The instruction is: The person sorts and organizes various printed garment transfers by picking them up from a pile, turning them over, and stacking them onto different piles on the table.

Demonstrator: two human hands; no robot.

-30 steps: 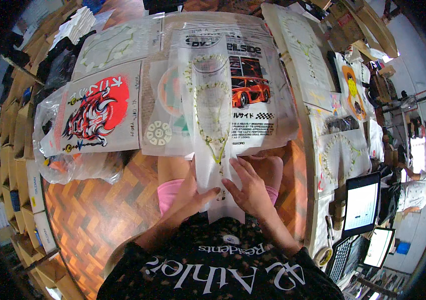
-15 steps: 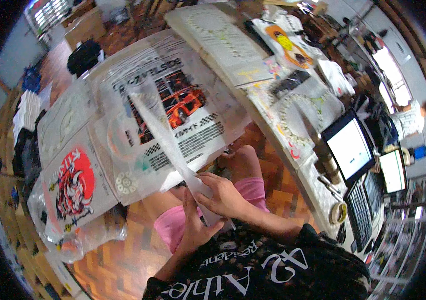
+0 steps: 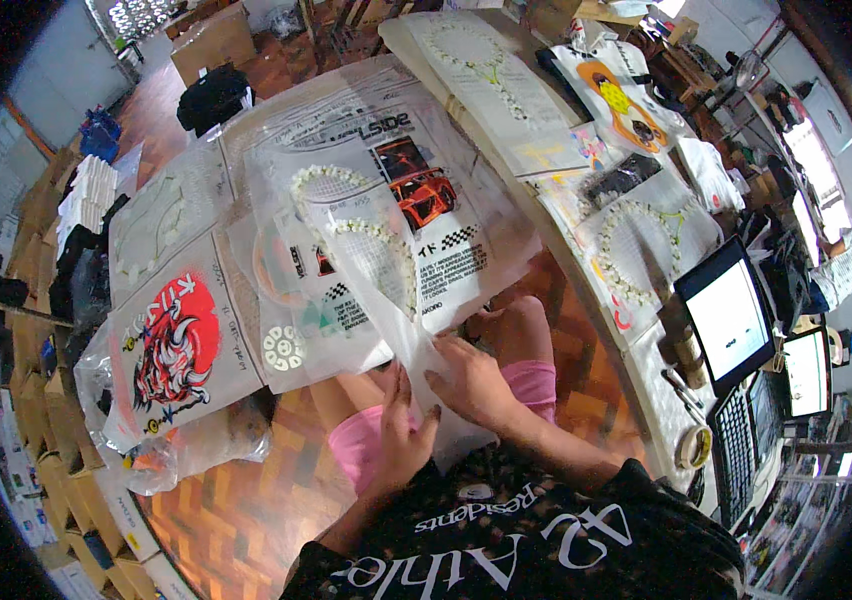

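A translucent film sheet [image 3: 371,240] with a curving print of small white flowers rises from my lap over the table. Its near end is gathered into a narrow fold between my hands. My left hand [image 3: 401,440] grips the fold from the left, fingers pointing up. On the other side, my right hand [image 3: 471,382] is closed on the same film, thumb toward the fold. Behind the raised film lies a clear sheet printed with an orange car [image 3: 424,200] and black lettering. To its left rests another sheet with a red disc and horned mask [image 3: 181,340].
A long white side table [image 3: 586,270] runs along the right, bearing more flower-printed films, a laptop [image 3: 721,310], a tape roll [image 3: 694,447] and a second screen [image 3: 806,372]. Crumpled clear plastic [image 3: 216,445] hangs at the near left. A person [image 3: 841,270] is at the far right.
The film in my hands has turned from nearly edge-on to spread wider, so its flower print shows. Both hands keep their grip. The whole view has shifted slightly.
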